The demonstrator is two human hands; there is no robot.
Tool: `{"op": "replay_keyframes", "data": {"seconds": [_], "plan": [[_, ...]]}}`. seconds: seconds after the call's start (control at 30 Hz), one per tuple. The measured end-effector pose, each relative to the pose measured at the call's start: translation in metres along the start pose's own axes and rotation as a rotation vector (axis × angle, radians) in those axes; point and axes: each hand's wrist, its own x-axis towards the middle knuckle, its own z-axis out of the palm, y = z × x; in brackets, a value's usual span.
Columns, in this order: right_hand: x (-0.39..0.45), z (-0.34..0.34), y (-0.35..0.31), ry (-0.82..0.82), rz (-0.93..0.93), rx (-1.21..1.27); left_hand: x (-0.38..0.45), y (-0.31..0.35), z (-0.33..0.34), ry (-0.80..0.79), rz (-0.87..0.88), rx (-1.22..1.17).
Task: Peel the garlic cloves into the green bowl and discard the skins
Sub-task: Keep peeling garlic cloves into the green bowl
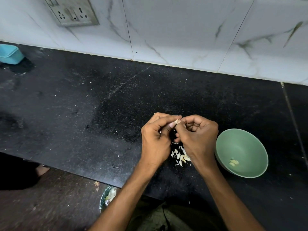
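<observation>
My left hand [155, 139] and right hand [197, 137] pinch 1 garlic clove [177, 121] over skins [180, 156] so peel drops there; green bowl [241, 152] beside right hand, catching peeled cloves [233, 162].

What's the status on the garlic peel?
Left hand and right hand both pinch one garlic clove, mid-peel. Green bowl holds a few peeled cloves. Skins piled on counter, not discarded. Nothing blocking.
</observation>
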Motion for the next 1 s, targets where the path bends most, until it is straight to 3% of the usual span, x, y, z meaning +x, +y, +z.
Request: {"op": "replay_keyframes", "data": {"seconds": [0.37, 1.0], "plan": [[0.009, -0.005, 0.010, -0.106, -0.088, 0.057, 0.003, 0.010, -0.002, -0.018, -0.403, -0.471], [0.019, -0.016, 0.017, -0.194, -0.347, -0.191, 0.004, 0.013, -0.002, 0.045, -0.464, -0.407]]}}
